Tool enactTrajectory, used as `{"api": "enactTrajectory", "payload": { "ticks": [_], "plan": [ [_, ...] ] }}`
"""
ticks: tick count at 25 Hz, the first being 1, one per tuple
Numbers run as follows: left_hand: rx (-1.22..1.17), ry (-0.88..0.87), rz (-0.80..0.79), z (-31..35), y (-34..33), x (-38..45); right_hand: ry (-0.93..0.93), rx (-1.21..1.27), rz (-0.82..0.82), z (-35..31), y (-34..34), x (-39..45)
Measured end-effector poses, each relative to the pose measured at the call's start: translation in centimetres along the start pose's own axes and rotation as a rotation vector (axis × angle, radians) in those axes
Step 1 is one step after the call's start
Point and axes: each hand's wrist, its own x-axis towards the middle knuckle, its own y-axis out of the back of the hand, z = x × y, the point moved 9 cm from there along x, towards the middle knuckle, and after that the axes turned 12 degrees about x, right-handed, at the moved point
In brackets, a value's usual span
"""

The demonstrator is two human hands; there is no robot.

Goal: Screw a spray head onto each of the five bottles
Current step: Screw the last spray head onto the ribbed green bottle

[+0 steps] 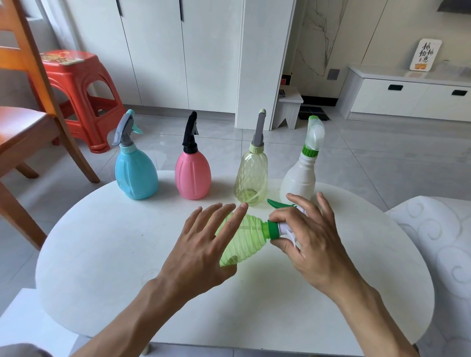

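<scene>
A ribbed green bottle lies tilted above the white table, neck pointing right. My left hand rests against its body with the fingers spread. My right hand pinches the white spray head with a green collar at the bottle's neck; its green trigger sticks out behind. Along the far edge stand a blue bottle, a pink bottle, a clear yellowish bottle and a white bottle, each upright with a spray head on top.
A wooden chair and a red plastic stool stand to the left of the table. A patterned white seat is at the right. White cabinets and a low drawer unit line the far wall.
</scene>
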Motion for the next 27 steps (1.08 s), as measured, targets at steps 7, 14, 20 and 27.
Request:
{"api": "enactTrajectory", "payload": {
  "ticks": [7, 14, 20, 27],
  "plan": [
    [0.034, -0.042, -0.002, 0.5, -0.1, -0.4, -0.119, 0.197, -0.168, 0.7, -0.4, -0.1],
    [0.056, -0.052, -0.006, 0.8, -0.5, -0.1, -0.359, 0.522, -0.178, 2.1, -1.3, -1.3],
    [0.045, -0.059, -0.008, 0.7, -0.7, -0.3, -0.342, 0.519, -0.217, 1.7, -1.2, -1.1],
    [0.023, -0.050, 0.062, 1.0, -0.2, -0.5, -0.386, 0.503, -0.219, 1.9, -1.0, -1.4]
  ]
}}
